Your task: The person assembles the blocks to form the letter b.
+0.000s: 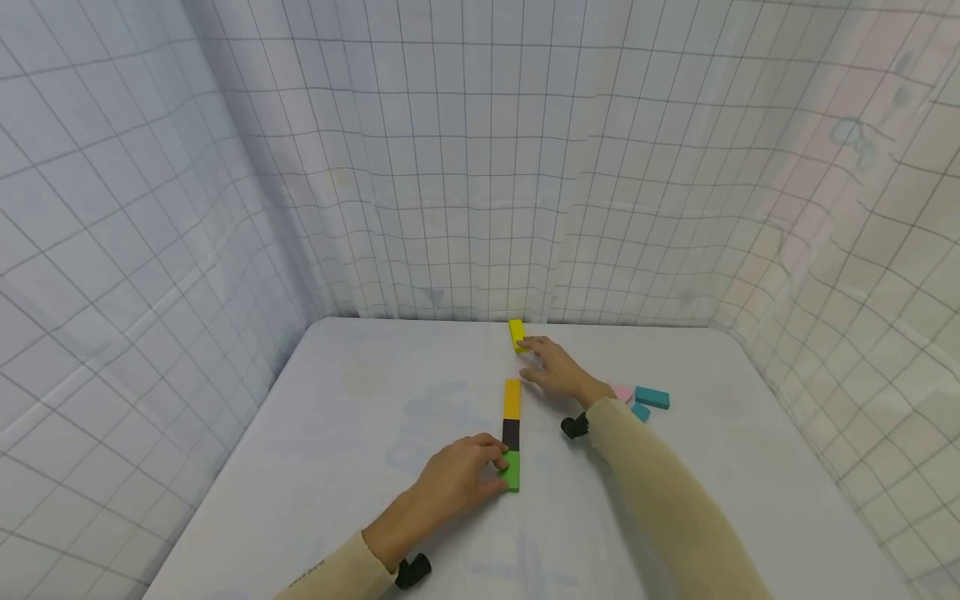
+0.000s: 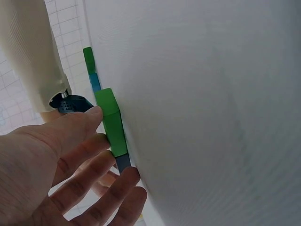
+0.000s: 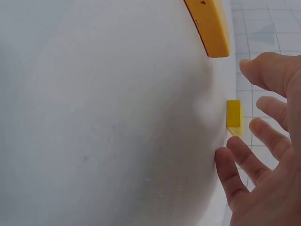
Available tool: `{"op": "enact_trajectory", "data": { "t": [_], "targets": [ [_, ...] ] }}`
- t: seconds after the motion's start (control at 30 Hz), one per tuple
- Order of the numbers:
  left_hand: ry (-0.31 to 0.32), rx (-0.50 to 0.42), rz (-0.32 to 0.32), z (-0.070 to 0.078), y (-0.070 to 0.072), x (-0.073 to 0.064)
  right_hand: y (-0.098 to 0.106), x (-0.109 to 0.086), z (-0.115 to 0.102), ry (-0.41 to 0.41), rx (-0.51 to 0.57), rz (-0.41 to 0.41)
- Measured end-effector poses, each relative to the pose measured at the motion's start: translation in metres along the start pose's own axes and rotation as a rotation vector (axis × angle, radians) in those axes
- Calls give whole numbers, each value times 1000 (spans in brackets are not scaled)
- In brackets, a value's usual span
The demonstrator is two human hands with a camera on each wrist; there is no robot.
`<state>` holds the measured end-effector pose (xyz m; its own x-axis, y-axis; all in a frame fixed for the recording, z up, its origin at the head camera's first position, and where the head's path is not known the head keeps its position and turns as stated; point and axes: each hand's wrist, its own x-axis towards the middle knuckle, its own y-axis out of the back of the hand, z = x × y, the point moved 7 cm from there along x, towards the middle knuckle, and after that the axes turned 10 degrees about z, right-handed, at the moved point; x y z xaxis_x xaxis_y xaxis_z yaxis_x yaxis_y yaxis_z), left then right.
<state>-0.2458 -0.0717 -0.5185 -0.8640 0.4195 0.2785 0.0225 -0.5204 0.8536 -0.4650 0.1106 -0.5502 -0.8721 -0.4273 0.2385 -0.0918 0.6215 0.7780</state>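
A green block [image 1: 512, 472], a dark block [image 1: 511, 435] and an orange block [image 1: 512, 399] lie end to end in a straight row on the white table. At the green block is my left hand [image 1: 462, 471], its thumb and index fingertips against one side in the left wrist view [image 2: 108, 122]. The other fingers stretch loosely along the row. My right hand [image 1: 553, 367] hovers with spread, slightly bent fingers and nothing in its grasp. It is beside the gap between the orange block and a yellow block [image 1: 517, 335] farther back; the right wrist view shows its fingertips apart from the yellow block [image 3: 233, 113].
Right of my right wrist lie a pink block [image 1: 622, 392], a long teal block [image 1: 652, 397] and a smaller teal block [image 1: 640, 412]. Grid-patterned white curtains [image 1: 480, 167] enclose the table's [image 1: 360, 433] back and sides. Each wrist carries a black device [image 1: 574, 427].
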Motion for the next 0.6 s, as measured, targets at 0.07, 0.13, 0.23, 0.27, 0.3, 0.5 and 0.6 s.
{"op": "enact_trajectory", "data": {
  "t": [0.07,0.13,0.23,0.27,0.3,0.5,0.6],
  "targets": [
    [6,-1,-3,1,1,0,0,1,-2,-2,-24,-5],
    [8,1,-5,2,2,0,-5,8,10,-18,-23,-10],
    [13,6,-8,1,1,0,-10,12,16,-8,-43,-24],
    [13,8,-9,0,0,0,-15,16,26,-6,-40,-24],
    [14,10,-10,0,-1,0,-20,21,37,-1,-44,-24],
    [9,18,-5,-3,-4,-1,-30,30,56,-18,-52,-41],
    [3,24,1,-3,-4,-1,-28,27,51,-27,-50,-40]
  ]
}}
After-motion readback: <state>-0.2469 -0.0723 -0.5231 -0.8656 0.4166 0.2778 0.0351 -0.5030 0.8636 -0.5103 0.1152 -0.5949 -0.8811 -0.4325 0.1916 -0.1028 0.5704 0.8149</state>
